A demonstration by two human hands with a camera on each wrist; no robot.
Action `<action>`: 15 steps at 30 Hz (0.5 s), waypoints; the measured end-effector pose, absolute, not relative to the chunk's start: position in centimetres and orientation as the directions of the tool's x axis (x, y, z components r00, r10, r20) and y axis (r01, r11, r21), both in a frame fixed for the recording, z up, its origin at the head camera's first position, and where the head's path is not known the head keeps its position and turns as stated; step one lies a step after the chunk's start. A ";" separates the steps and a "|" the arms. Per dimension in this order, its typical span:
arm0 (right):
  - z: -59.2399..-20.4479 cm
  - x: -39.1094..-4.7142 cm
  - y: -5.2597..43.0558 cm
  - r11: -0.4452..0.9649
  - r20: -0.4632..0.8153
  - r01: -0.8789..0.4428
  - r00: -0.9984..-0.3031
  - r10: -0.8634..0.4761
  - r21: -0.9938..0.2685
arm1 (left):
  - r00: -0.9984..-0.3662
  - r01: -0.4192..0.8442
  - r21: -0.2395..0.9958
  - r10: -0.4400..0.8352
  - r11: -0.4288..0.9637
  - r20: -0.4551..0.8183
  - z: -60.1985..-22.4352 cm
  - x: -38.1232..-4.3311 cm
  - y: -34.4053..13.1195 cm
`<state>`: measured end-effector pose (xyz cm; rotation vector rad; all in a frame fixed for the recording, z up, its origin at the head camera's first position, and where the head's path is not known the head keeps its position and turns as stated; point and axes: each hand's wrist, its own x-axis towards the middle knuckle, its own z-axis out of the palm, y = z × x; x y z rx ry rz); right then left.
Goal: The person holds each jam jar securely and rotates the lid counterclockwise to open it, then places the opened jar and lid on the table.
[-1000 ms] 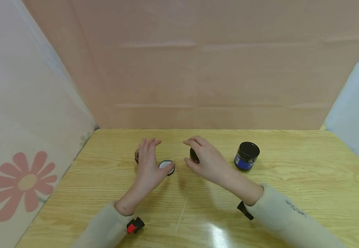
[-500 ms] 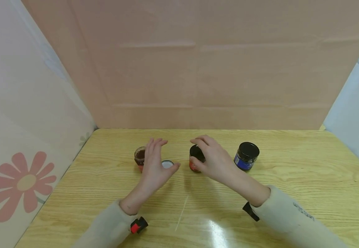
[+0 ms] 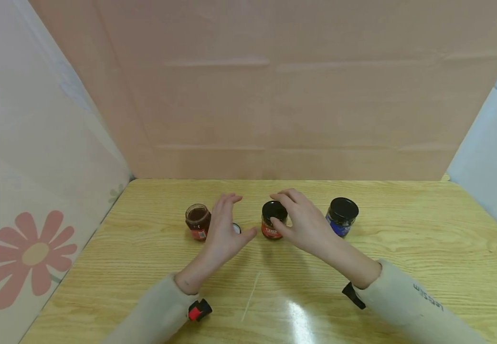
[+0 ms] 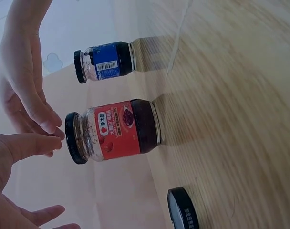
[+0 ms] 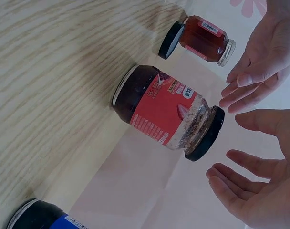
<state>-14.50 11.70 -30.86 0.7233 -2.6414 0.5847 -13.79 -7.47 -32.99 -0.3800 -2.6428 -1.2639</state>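
Note:
A red-labelled jam jar (image 4: pixel 119 129) with a black lid stands upright mid-table. My right hand (image 3: pixel 306 220) hovers just above its right side, thumb and fingers spread apart around the lid (image 3: pixel 274 209) with a gap in the right wrist view. My left hand (image 3: pixel 223 229) is held to the jar's left, fingers extended and thumb pointing at it, holding nothing. Behind my left hand stands an uncapped jam jar (image 3: pixel 198 220) with a red label. Its loose black lid (image 4: pixel 182 208) lies white side up on the table, partly hidden by the left hand in the head view.
A blue-labelled jar (image 3: pixel 342 216) with a black lid stands to the right, beyond my right forearm. The wooden table (image 3: pixel 145 267) meets a pinkish-brown backdrop (image 3: pixel 269 105) at its far edge. A patterned panel (image 3: pixel 46 191) borders the left side.
Both hands have drifted right. The right hand has moved off the middle jar, leaving its lid and label in view. The left hand has uncovered the open jar and covers more of the loose lid.

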 end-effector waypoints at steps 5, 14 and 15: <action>-30.9 -14.5 12.0 0.794 0.395 -0.527 -0.828 -0.398 -0.303 | -0.957 0.289 0.748 0.159 0.598 0.243 -33.2 -13.8 -6.8; -31.1 -14.7 12.9 0.805 0.385 -0.510 -0.838 -0.386 -0.303 | -0.970 0.242 0.744 0.181 0.622 0.165 -33.9 -14.0 -5.9; -31.1 -14.7 12.9 0.805 0.387 -0.511 -0.837 -0.387 -0.301 | -0.970 0.238 0.751 0.183 0.616 0.157 -33.9 -14.0 -5.8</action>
